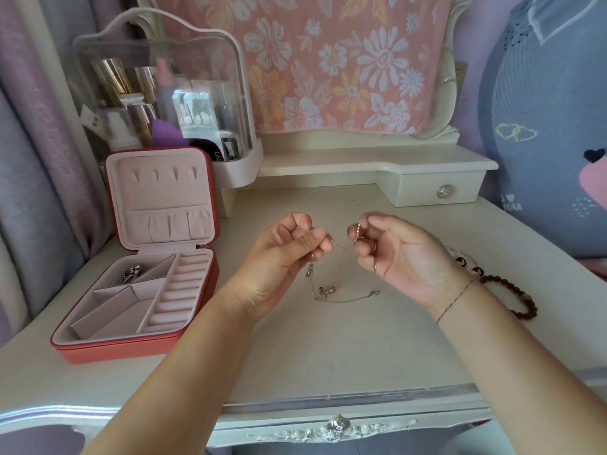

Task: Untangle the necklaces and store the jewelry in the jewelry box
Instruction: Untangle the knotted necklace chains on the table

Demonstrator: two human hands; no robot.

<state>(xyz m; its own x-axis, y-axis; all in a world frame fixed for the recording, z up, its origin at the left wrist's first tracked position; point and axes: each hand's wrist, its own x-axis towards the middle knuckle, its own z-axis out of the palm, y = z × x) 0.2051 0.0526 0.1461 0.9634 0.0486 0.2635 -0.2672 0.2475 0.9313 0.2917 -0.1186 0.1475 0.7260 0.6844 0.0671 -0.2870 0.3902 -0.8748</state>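
**Tangled chains held over the table, box open at left**

Necklaces (pixel 341 300): thin metal chains, fine links. The upper run is stretched between both hands and the lower loop lies on the white table (pixel 328 356) under them, with a small knot of clasps or pendants; can't resolve which.
Left hand (pixel 289 247): fingers curled, thumb and fingertips pinching the chain.
Right hand (pixel 394 254): palm up, fingers curled, pinching a second strand. How many chains in total, can't tell.

Jewelry box (pixel 131 351): square, coral outer shell, pale pink velvety lining. It stands open at table left, lid upright with hooks and a gathered pocket. The base has angled dividers plus a column of ring rolls (pixel 177 290). Only the rear-left compartment is filled: one silvery piece (pixel 133 274), too blurred to identify.

Brown beaded bracelet (pixel 512 290) lies on the table at right, partly hidden behind the right wrist.
Clear domed cosmetics case (pixel 164 93) sits behind the box; bottles and tubes inside, reflections obscure detail.
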